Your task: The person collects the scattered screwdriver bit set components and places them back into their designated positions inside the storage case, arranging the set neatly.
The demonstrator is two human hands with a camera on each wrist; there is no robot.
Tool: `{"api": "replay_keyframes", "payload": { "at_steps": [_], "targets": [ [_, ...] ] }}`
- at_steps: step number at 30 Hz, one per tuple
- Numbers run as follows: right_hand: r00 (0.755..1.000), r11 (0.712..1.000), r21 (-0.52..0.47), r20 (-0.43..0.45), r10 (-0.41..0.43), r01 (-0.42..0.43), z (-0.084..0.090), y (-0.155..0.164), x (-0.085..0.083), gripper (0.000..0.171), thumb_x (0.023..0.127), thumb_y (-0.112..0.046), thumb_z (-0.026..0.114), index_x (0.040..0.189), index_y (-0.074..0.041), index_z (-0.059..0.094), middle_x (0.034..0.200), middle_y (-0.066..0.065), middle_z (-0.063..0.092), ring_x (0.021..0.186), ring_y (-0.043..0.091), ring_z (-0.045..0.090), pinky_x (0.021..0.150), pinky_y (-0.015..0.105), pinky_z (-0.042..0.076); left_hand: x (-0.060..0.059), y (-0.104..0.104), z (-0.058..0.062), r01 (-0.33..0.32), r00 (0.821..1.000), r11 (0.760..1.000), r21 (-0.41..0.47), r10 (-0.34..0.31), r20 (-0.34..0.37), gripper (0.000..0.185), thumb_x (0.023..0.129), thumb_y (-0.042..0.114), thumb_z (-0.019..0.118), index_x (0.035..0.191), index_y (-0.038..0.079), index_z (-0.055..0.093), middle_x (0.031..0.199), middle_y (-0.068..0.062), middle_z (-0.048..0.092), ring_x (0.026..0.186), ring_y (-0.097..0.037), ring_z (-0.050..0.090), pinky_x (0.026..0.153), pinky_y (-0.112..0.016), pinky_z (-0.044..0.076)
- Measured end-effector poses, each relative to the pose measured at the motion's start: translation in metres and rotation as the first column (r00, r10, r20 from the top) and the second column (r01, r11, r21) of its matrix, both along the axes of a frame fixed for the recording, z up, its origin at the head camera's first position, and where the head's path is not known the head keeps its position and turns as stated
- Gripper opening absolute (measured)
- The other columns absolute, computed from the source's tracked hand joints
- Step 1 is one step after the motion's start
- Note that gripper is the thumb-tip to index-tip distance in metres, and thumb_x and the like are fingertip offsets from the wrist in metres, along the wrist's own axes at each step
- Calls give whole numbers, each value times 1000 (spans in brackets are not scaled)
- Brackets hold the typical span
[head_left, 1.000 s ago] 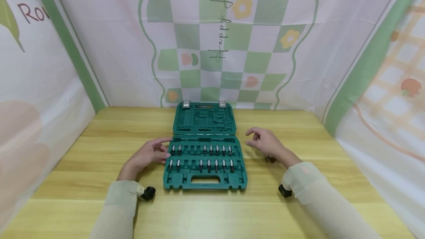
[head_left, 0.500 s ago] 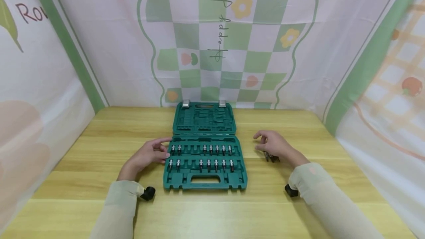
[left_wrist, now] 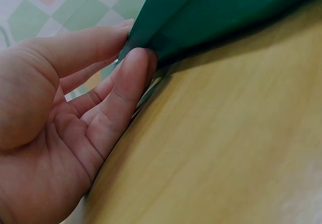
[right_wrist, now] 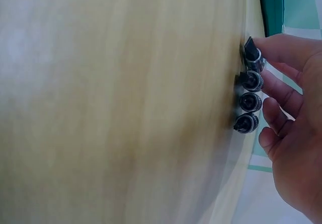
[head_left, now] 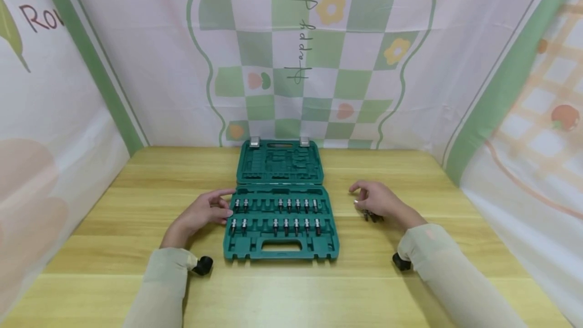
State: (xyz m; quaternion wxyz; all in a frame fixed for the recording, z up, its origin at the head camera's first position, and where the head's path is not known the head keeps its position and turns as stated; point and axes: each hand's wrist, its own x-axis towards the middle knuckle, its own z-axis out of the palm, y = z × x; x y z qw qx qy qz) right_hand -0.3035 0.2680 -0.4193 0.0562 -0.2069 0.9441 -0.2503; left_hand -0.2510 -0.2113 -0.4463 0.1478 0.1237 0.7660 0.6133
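Rightward slides our right hand [head_left: 379, 200] in the head view, away from the open green case [head_left: 242, 246] and over the loose bit sockets [head_left: 376, 217] on the desk [head_left: 123, 247]; our left hand [head_left: 202, 211] holds its place at the case's left edge. We spot gaps in both rows of seated sockets [head_left: 296, 226], left of centre. Over to the left wrist: that grip looks relaxed, fingertips touching the case but not clenched. And on the right wrist, four loose ones line up, the end socket [right_wrist: 254, 59] tipped away from its neighbours and, as far as we can tell, pinched in our fingertips. Picking up looks like the step in hand. The next move calls, we judge, for a clean lift past the other three, towards those gaps.
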Motion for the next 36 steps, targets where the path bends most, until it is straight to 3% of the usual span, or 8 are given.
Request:
{"api": "replay_keyframes", "payload": {
  "at_steps": [10,22,36],
  "targets": [
    [1000,1000,-3,4,-22,22,0,1,-2,32,87,-8,69,119,-3,65,84,2,61,72,17,56,65,36,49,0,0,-1,0,1000,1000,1,0,-1,60,93,3,64,148,9,41,104,-19,54,85,-29,62,77,-40,57],
    [983,997,-17,-169,-75,73,-1,-4,-6,29,87,-5,66,116,-1,69,82,2,64,69,17,56,63,36,49,0,0,0,0,1000,1000,1,0,-3,60,94,3,63,148,9,40,104,-19,54,86,-28,61,78,-40,57],
    [955,990,-82,-267,-129,110,-1,-26,-2,26,90,-7,67,116,-4,70,86,4,67,78,23,54,66,38,45,0,0,-1,-7,1000,1000,1,7,3,59,93,3,64,148,9,41,104,-19,54,86,-28,62,77,-40,57]
  ]
}}
